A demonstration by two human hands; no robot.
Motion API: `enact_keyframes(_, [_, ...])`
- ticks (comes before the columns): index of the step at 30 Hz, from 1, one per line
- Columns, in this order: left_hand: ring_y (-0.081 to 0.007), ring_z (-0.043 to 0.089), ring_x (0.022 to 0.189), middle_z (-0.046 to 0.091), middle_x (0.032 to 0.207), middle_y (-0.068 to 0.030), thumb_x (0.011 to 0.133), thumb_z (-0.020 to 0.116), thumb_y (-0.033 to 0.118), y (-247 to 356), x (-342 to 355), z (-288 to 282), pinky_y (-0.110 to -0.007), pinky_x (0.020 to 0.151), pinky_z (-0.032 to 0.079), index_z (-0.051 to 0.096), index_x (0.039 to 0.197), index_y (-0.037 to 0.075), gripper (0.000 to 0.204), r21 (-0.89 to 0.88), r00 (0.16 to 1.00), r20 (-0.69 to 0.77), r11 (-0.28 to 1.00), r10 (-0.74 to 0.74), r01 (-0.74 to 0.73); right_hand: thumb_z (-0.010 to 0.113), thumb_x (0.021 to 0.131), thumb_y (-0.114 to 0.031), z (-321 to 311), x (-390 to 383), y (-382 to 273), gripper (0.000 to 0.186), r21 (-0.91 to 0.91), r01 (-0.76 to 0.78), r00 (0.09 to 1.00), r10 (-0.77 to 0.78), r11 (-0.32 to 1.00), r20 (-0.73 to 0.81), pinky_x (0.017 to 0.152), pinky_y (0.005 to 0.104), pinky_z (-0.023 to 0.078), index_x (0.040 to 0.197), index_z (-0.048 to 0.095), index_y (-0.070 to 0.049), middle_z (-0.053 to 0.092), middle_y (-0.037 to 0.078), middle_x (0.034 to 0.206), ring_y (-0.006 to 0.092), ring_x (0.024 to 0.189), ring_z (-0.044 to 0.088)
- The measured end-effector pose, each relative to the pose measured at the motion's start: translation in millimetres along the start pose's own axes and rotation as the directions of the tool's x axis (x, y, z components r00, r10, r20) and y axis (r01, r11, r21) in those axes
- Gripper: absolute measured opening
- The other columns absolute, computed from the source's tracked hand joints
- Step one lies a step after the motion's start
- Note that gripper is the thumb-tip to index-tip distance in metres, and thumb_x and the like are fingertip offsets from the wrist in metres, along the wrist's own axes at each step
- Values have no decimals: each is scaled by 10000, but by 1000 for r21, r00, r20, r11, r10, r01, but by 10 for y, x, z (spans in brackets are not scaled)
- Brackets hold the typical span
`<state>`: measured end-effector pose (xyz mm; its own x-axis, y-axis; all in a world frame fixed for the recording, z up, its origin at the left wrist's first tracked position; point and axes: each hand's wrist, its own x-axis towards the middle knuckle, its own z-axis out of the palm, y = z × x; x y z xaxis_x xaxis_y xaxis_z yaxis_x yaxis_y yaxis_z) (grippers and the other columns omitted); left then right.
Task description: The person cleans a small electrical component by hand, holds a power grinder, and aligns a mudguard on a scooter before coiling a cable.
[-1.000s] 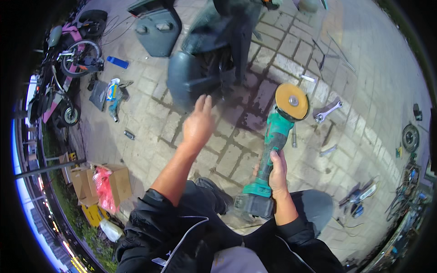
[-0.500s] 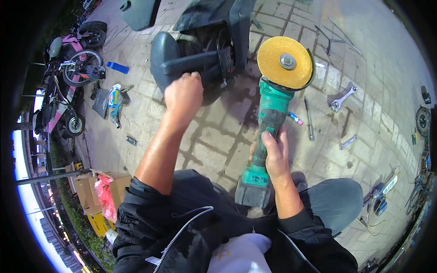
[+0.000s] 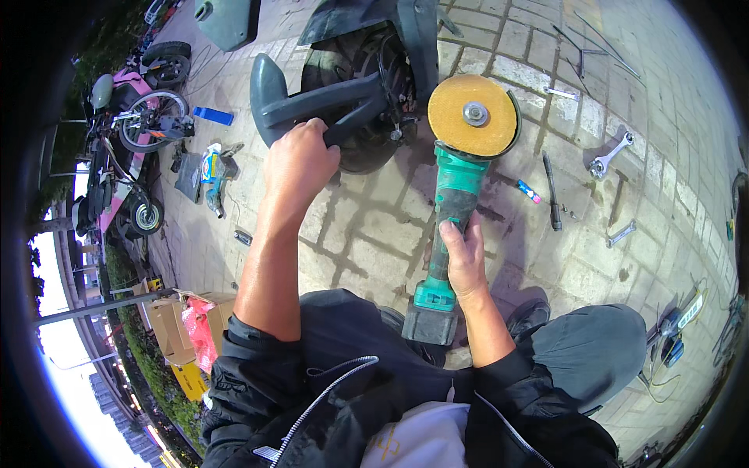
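A green cordless angle grinder (image 3: 456, 183) with a yellow disc (image 3: 460, 117) is held upright in my right hand (image 3: 466, 257), fingers wrapped round its body and thumb on the front. Its black battery (image 3: 429, 324) points toward my lap. My left hand (image 3: 304, 160) is closed round the lower edge of a dark grey plastic fender (image 3: 312, 105), its fingertips hidden. Behind the fender is a black tyre (image 3: 367, 152), partly covered by grey body panels (image 3: 417, 47). A gap separates the disc from the fender.
Paving holds a combination wrench (image 3: 611, 156), a smaller wrench (image 3: 621, 234), a dark rod-like tool (image 3: 552, 191) and a small blue-pink tube (image 3: 528, 191) on the right. Leftward lie a teal power tool (image 3: 214, 195), a blue box (image 3: 213, 115), a cardboard box (image 3: 168, 331) and a pink scooter (image 3: 117, 195).
The fender has tilted, showing its slimmer arms, with my left hand still on it. The grinder sits slightly farther left in the picture. The whole view has shifted a little.
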<state>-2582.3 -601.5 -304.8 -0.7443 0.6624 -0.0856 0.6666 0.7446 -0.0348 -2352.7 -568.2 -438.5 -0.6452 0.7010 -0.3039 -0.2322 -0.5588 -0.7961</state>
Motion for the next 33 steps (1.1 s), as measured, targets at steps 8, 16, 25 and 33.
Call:
enact_keyframes(8, [-338,645,1017,680,1090,-120,788,676,229,8,-41,-40,-440,871,506,674,1101,82,346,-16,999,-31,1000,-18,18,685,884,-292,-10,22,87,547,-49,-27,999,28,998,23,798,288,459,1317,453,-52,551,27,1033,113,899,509])
enact_keyframes(16, [-360,648,991,679,1038,-191,787,691,233,-95,-53,13,-434,868,504,667,1111,33,382,-79,995,-47,992,90,-94,745,811,-187,14,-66,249,583,-201,16,1000,-12,979,23,877,316,455,1287,468,4,588,57,1104,154,966,544])
enact_keyframes(25, [-362,653,940,652,975,-238,648,806,531,-252,-141,-51,-410,832,500,508,1138,-34,805,-313,981,6,932,196,-185,837,666,-89,-75,173,500,633,-428,62,997,-40,901,60,887,332,479,1209,522,-8,636,76,1104,173,999,589])
enact_keyframes(33, [-333,596,979,589,1039,-219,509,844,697,-392,-194,12,-409,851,482,481,1139,-17,1019,-387,935,-66,855,348,-346,877,615,-235,-18,437,552,599,-749,130,979,-205,650,-8,831,369,520,1093,588,-20,704,128,1013,228,933,673])
